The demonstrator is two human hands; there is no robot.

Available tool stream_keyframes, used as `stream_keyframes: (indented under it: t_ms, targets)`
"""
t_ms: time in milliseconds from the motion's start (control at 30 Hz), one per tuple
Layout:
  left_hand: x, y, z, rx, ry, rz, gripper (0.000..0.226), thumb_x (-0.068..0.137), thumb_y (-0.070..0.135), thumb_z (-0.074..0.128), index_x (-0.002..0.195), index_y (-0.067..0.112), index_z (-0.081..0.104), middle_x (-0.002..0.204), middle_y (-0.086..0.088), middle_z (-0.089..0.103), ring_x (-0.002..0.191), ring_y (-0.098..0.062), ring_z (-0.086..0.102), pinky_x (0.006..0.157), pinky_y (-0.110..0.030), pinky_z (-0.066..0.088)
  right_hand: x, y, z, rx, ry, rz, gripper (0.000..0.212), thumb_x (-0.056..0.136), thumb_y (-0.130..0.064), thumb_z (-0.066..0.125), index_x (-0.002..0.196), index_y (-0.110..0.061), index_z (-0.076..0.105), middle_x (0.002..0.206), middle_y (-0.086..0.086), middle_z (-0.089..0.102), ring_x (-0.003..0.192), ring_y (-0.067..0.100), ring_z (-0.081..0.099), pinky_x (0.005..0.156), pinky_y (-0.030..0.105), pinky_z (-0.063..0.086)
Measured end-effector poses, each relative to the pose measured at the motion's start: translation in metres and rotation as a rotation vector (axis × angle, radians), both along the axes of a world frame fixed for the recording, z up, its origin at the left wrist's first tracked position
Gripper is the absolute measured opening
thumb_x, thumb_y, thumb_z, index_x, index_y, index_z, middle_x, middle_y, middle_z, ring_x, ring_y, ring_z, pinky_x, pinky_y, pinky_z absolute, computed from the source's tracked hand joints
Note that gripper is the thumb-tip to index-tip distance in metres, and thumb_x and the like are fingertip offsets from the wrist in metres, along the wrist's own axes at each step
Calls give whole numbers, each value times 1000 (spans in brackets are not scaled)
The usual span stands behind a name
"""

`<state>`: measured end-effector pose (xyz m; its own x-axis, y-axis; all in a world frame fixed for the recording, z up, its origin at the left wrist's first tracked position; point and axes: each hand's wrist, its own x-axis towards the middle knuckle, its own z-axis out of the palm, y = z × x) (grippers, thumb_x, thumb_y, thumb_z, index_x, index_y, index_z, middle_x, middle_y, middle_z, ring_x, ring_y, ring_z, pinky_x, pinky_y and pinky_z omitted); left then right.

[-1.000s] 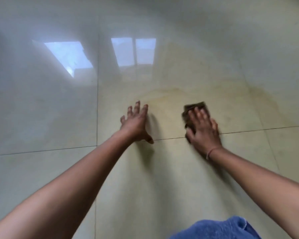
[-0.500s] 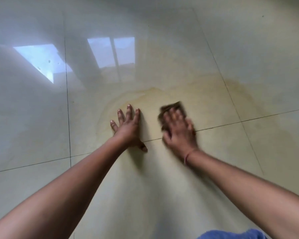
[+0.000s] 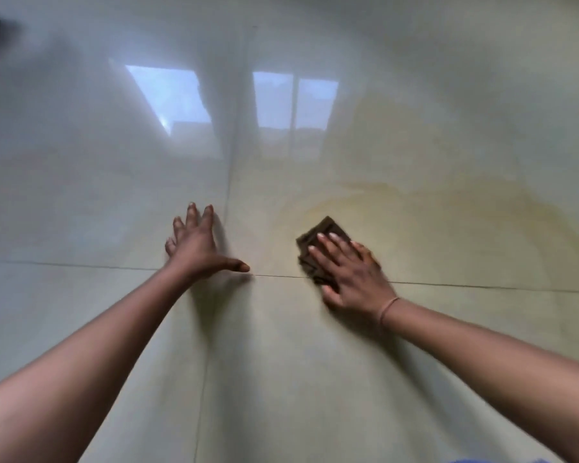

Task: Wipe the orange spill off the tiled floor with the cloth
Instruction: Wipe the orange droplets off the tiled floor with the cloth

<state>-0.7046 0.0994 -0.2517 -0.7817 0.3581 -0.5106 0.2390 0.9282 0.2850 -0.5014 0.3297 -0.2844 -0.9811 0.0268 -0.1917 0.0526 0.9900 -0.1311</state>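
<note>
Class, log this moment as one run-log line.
step: wiping | right hand: flat on brown cloth | left hand: flat on floor | orange spill: smear beyond cloth

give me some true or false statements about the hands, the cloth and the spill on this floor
1. The right hand presses flat on the dark brown cloth. True.
2. The left hand holds a second cloth. False: it holds nothing and rests bare on the tiled floor, fingers spread.
3. Most of the orange spill that shows lies to the right of the cloth and beyond it. True.
4. A thin band sits on the left wrist. False: it is on the right wrist.
</note>
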Motion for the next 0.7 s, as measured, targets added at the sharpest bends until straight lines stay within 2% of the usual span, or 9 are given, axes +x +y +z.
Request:
stream_keyframes:
  t_ms: [33,133,167,267,367,433,567,633,700]
  targets:
    - [-5,-14,2,-18,-19,35,145,43,61,88,154,27,0,162,-1,-13,148,-31,-8,115,-59,13,-13,10,0,14,-22,-13,73,81,-51,38,150,-29,29,160,4,23,147,22,22,111,44,24]
    - [-8,-29,-4,-74,-45,-18,152,38,61,89,153,28,-5,161,0,-20,148,-29,-13,113,-60,11,-77,9,-1,-26,19,-505,68,90,-46,44,152,-28,22,162,2,13,149,21,10,115,44,12]
    - [-7,-30,-7,-79,-48,-32,154,37,60,89,153,29,-7,160,0,-22,147,-28,-15,113,-60,9,-100,-13,-2,-42,31,-558,68,91,-45,45,153,-27,21,162,2,12,149,21,8,116,45,10]
    - [-7,-30,-11,-65,-54,-43,153,40,60,89,153,29,-10,158,-1,-26,146,-29,-19,113,-61,6,-111,-91,-5,-62,33,-102,70,89,-47,42,152,-26,23,162,3,15,149,21,11,116,48,16]
    - [-15,-45,-9,-84,-38,-80,153,42,61,88,153,28,-11,159,-2,-26,147,-29,-18,115,-58,4,-66,-78,0,-61,-5,259,70,84,-49,40,150,-27,31,159,3,26,147,21,21,112,44,24]
    - [-21,-56,-9,-126,-24,-71,161,34,65,87,150,28,-19,156,-2,-31,145,-31,-23,114,-59,-1,-75,-40,-5,-36,40,186,70,83,-49,40,149,-28,31,159,4,26,147,22,22,111,47,28]
    - [-39,-50,-12,-228,-185,-31,178,21,66,88,138,28,-41,141,-4,-54,134,-40,-39,104,-72,-3,-202,-68,-7,-45,62,-333,67,91,-44,43,152,-27,22,162,2,13,149,20,10,116,46,13]
    - [-42,-43,-4,-283,-242,-35,179,24,65,89,135,24,-45,136,-9,-58,132,-44,-41,102,-75,0,-215,-112,-10,-76,36,-164,68,91,-45,41,153,-26,20,163,2,10,149,20,6,117,48,12]
    - [-42,-40,3,-297,-264,-46,176,30,63,90,137,21,-44,135,-12,-58,131,-46,-41,103,-75,1,-173,-117,-11,-57,6,178,70,87,-47,38,152,-26,23,162,2,15,149,19,10,116,47,17]
